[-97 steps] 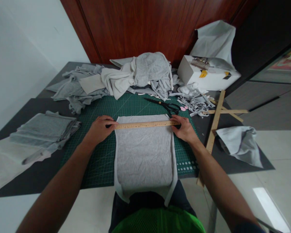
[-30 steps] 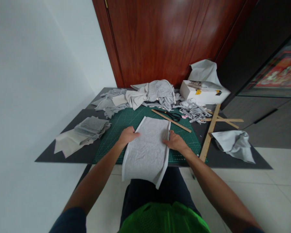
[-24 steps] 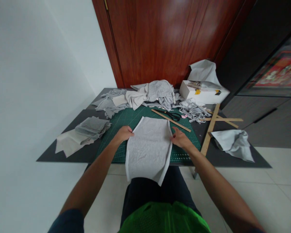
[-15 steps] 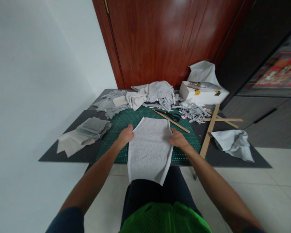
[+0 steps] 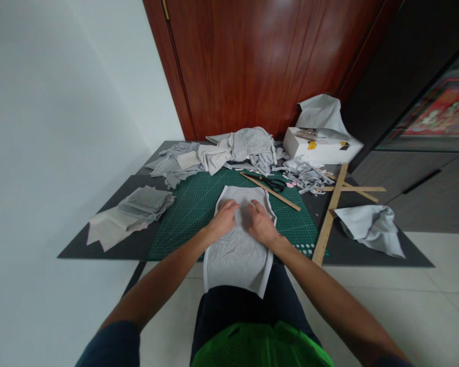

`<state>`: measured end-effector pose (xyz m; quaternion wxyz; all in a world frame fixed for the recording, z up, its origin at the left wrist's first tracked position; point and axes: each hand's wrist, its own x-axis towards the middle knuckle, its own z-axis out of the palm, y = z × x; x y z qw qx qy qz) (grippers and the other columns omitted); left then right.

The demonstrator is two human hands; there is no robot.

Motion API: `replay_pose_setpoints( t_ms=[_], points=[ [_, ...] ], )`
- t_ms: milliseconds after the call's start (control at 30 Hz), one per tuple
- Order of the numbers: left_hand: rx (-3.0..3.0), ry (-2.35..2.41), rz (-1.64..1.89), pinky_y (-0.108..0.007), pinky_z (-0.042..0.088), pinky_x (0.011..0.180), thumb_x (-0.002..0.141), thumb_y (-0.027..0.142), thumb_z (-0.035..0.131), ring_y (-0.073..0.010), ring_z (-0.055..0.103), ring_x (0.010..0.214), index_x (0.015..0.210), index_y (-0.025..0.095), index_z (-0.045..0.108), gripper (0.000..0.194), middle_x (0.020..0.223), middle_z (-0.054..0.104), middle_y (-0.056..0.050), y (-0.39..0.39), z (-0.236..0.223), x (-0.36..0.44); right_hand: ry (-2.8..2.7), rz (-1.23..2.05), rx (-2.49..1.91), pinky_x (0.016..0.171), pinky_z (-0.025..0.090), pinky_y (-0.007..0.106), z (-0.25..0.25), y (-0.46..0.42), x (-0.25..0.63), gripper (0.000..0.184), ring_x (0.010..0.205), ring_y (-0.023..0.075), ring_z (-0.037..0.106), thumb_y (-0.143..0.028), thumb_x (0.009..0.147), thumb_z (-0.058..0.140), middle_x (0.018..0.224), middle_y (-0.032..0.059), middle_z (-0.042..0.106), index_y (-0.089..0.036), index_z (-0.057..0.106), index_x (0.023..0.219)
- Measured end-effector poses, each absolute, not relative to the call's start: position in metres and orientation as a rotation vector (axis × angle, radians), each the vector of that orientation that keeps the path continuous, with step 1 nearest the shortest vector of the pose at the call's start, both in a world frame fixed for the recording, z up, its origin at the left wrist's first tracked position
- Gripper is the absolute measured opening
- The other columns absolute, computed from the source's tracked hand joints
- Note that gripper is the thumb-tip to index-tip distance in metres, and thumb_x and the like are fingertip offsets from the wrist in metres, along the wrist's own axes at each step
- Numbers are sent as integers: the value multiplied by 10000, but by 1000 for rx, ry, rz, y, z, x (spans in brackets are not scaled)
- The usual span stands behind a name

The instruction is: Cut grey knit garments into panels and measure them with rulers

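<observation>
A light grey rectangle of fabric (image 5: 235,260) lies on the green cutting mat (image 5: 187,219), its near end hanging past the table edge over my lap. My left hand (image 5: 225,218) rests on the upper left of the cloth, fingers stretched inward. Opposite it, my right hand (image 5: 262,224) lies on the upper right, thumb and fingers apart. A small gap of cloth separates the two hands. Just beyond the fabric, a wooden ruler (image 5: 273,192) lies slantwise beside black scissors (image 5: 273,183).
Folded grey cloth (image 5: 147,201) sits at the left. Piled fabric (image 5: 248,145) runs along the back, with thin offcuts (image 5: 306,176) nearby. A white box (image 5: 317,148) stands back right. Crossed wooden rulers (image 5: 331,219) and a grey cloth piece (image 5: 371,227) lie at the right.
The ruler, earlier held across the fabric, now lies beyond it. My hands have left the side edges they gripped and moved inward onto the cloth. The view has tilted up.
</observation>
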<state>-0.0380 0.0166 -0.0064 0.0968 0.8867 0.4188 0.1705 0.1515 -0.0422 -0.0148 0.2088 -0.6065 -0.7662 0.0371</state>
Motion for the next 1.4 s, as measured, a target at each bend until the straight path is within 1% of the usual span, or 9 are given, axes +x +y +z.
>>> replay_pose_setpoints(
  t_ms=[100, 233, 433, 633, 867, 1000, 1133, 1267, 1400],
  points=[
    [2588, 1442, 451, -515, 357, 1276, 1012, 167, 448, -311, 445, 1499, 1425, 100, 601, 445, 1546, 520, -225, 22, -9, -29, -2144, 138, -1714, 1284, 329, 482, -22, -38, 146, 616, 1560, 340, 344, -99, 902, 486, 1638, 267, 428, 7, 500, 1508],
    [2603, 1583, 256, -678, 197, 1296, 1089, 402, 409, -380, 273, 1610, 1573, 203, 502, 531, 1706, 394, -171, 25, -7, -47, -2085, 59, -1844, 1275, 292, 553, -23, -40, 156, 523, 1563, 377, 355, -276, 1055, 415, 1647, 210, 464, -91, 543, 1526],
    [2512, 1675, 85, -625, 155, 1317, 1099, 493, 334, -359, 201, 1648, 1666, 284, 384, 606, 1769, 297, -84, 34, -5, -82, -2085, 39, -1881, 1274, 267, 542, -24, -38, 179, 550, 1557, 352, 376, -368, 1095, 349, 1662, 194, 462, -124, 527, 1554],
    [2415, 1847, 62, -661, 159, 1300, 1086, 548, 272, -391, 197, 1644, 1687, 206, 341, 695, 1768, 274, -140, 43, -8, -91, -2013, 4, -1983, 1261, 273, 560, -29, -30, 194, 557, 1566, 321, 369, -385, 1095, 338, 1677, 172, 450, -154, 496, 1578],
    [2358, 2064, 143, -655, 212, 1278, 1062, 571, 296, -436, 242, 1617, 1638, 71, 396, 769, 1724, 325, -247, 43, -12, -92, -1920, -115, -2085, 1215, 327, 546, -33, -31, 196, 579, 1524, 390, 375, -410, 1082, 354, 1628, 197, 498, -98, 532, 1536],
    [2445, 2134, 362, -583, 351, 1206, 1037, 466, 399, -439, 443, 1488, 1505, 51, 546, 642, 1559, 531, -285, 27, 0, -86, -1877, -165, -2042, 1113, 426, 520, -25, -35, 202, 524, 1421, 402, 452, -312, 1014, 459, 1572, 230, 526, -100, 556, 1483],
    [2502, 2052, 312, -485, 494, 1042, 983, 505, 488, -413, 623, 1245, 1217, 45, 717, 564, 1240, 691, -286, 9, 13, -84, -1830, -34, -2183, 1044, 471, 486, -18, -35, 215, 472, 1251, 410, 590, -273, 917, 595, 1294, 289, 665, -27, 629, 1319],
    [2338, 1873, 81, -411, 534, 846, 849, 615, 632, -370, 715, 997, 937, 135, 784, 511, 1007, 762, -215, 8, 22, -99, -1826, 279, -2246, 927, 510, 378, -14, -32, 233, 366, 1059, 330, 698, -152, 830, 641, 1058, 190, 752, -86, 684, 1187],
    [2135, 1534, 48, -313, 447, 678, 637, 322, 710, -244, 666, 713, 578, 212, 681, 128, 648, 684, -48, 22, 27, -124, -1746, 591, -1979, 816, 520, 311, -10, -31, 248, 492, 822, 226, 696, -87, 759, 645, 858, 58, 752, -146, 707, 1244]
  ],
)
